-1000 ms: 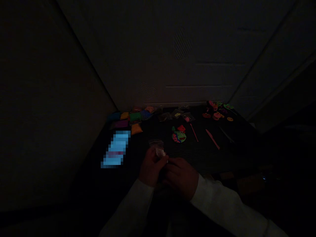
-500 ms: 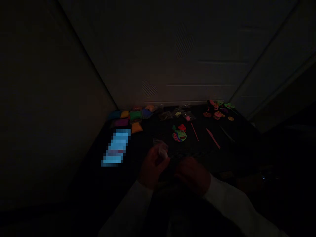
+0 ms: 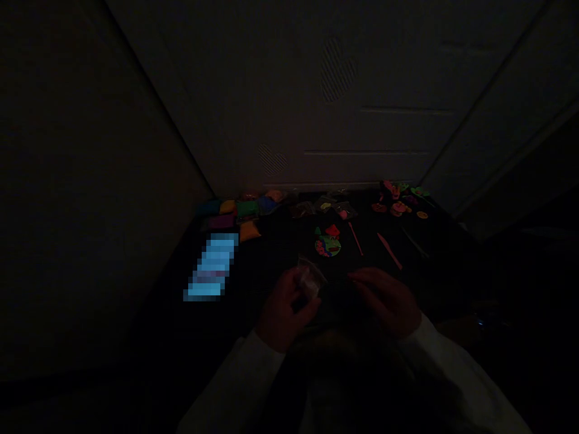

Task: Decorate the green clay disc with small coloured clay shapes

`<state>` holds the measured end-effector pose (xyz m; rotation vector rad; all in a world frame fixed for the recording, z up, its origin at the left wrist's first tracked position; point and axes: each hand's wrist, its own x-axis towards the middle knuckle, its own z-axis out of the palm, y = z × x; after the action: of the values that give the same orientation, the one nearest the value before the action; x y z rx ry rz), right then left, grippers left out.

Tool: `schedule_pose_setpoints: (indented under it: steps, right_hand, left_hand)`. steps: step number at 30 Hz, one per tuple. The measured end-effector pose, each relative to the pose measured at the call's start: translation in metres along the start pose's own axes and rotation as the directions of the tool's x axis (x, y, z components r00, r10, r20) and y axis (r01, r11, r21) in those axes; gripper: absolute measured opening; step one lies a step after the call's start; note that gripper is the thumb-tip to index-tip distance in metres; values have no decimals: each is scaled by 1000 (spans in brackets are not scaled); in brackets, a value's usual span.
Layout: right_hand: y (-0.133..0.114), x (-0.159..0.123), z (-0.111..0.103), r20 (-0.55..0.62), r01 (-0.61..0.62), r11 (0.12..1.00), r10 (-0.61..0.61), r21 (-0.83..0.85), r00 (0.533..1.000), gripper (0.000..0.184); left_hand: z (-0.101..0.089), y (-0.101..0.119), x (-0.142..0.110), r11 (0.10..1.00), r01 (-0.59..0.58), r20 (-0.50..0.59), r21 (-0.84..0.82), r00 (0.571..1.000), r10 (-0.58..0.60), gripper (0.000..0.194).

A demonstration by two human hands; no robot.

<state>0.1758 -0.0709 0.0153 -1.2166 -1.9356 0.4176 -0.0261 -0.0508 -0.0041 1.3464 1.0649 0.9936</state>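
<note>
The scene is very dark. My left hand [image 3: 284,310] pinches a small clear zip bag [image 3: 311,278] between thumb and fingers; what the bag contains is too dim to make out. To its right, my right hand [image 3: 386,299] is raised apart from the bag, its fingers stretched toward the left, and I see nothing in them. Just beyond the hands lies a round green clay piece [image 3: 329,245] with pink, blue and red parts. A thin pink stick tool [image 3: 355,239] and a pink modelling knife [image 3: 389,251] lie right of it.
Packets of coloured clay [image 3: 248,208] sit at the back left, near a glowing pixelated screen [image 3: 211,265]. Small clear bags [image 3: 346,210] are at the back middle. Several clay figures [image 3: 398,208] stand back right. A pale panel [image 3: 384,132] rises behind the dark table.
My right hand has moved right and away from me, its fingers straightening from a curled shape. My left hand has shifted slightly right, and the bag now shows more fully.
</note>
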Motion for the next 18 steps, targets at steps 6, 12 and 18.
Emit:
schedule_pose_setpoints:
  steps: [6, 12, 18]
  right_hand:
    - [-14, 6, -4, -22, -122, 986, 125, 110, 992, 20]
    - [-25, 20, -14, 68, -88, 986, 79, 141, 995, 15]
    - [-23, 29, -31, 246, 26, 998, -41, 62, 968, 13]
  left_hand:
    - [2, 2, -3, 995, -53, -28, 90, 998, 56, 58]
    - [4, 10, -11, 973, -94, 113, 209, 991, 72, 55]
    - [2, 20, -15, 998, 59, 232, -30, 971, -51, 52]
